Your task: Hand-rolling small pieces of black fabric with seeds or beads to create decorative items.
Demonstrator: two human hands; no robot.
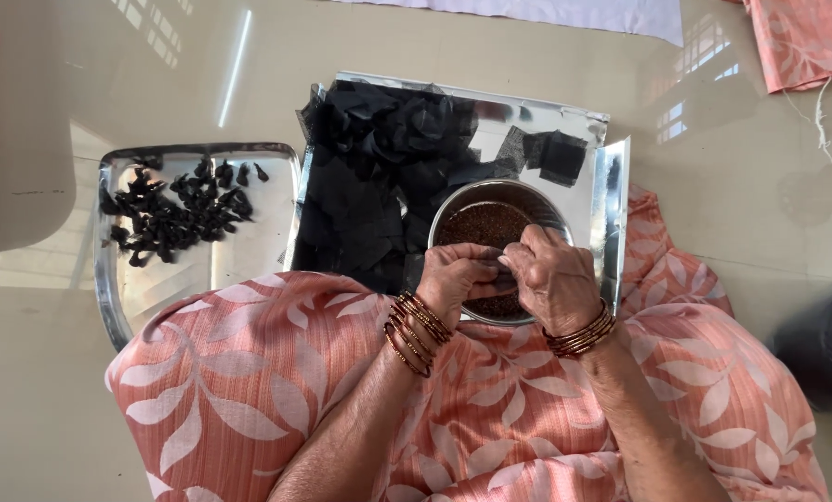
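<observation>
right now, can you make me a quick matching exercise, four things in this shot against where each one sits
Things:
1. steel bowl of brown seeds
2. small black bundles
3. black net pieces
4. bangles

Places:
a. on the flat steel tray at the left
b. on both wrists
c. under the two hands, right of the net pieces
d. heaped on the shiny silver sheet in the middle

Pairs: 1-c, 2-a, 3-d, 4-b

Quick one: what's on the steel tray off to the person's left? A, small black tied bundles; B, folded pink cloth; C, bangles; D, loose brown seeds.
A: the steel tray holds a heap of small black tied bundles, while the brown seeds sit in the round bowl under both hands.
</observation>
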